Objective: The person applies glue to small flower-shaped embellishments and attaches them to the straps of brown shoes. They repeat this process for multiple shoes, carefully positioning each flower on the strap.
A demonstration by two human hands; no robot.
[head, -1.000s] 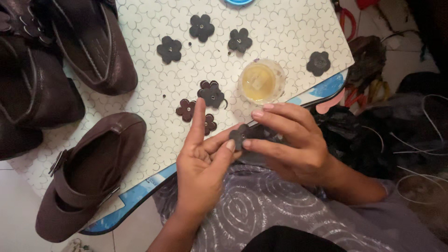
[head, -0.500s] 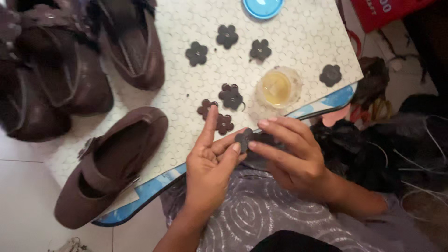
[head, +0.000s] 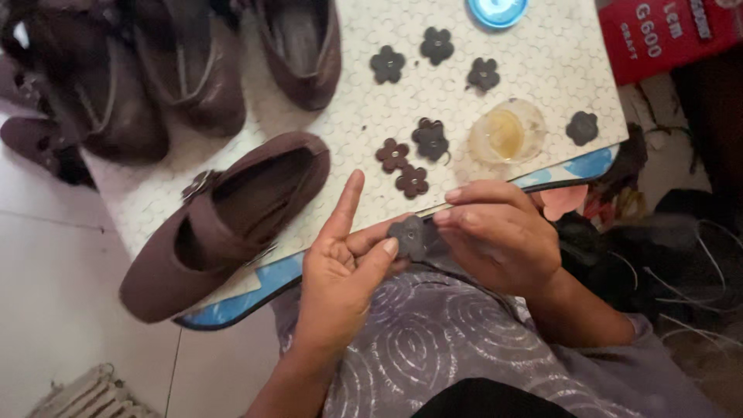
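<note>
Leather flower cutout (head: 408, 236), dark grey-brown, sits pinched between both hands just off the near edge of the table (head: 255, 116), over the person's lap. Left hand (head: 340, 271): thumb pressed on the flower's left side, index finger sticking straight up, other fingers curled. Right hand (head: 499, 236): fingers closed narrow on the flower's right side.

Change vs. the two earlier frames: grip and hand pose basically the same, flower in the same spot between the hands. What moves is the view: the table has slid up and right in frame, so more of the brown strap shoe (head: 220, 220) is visible now, plus a red box (head: 669, 35) at top right. So head motion, not hand motion; work on the flower reads as holding steady.

Around it: two reddish-brown flowers (head: 402, 166) and one darker flower (head: 430, 139) near the hands, more dark flowers (head: 436, 45) further up, small clear cup of yellowish liquid (head: 505, 133), blue lid (head: 497, 9), more dark shoes (head: 186, 62) at top left.
</note>
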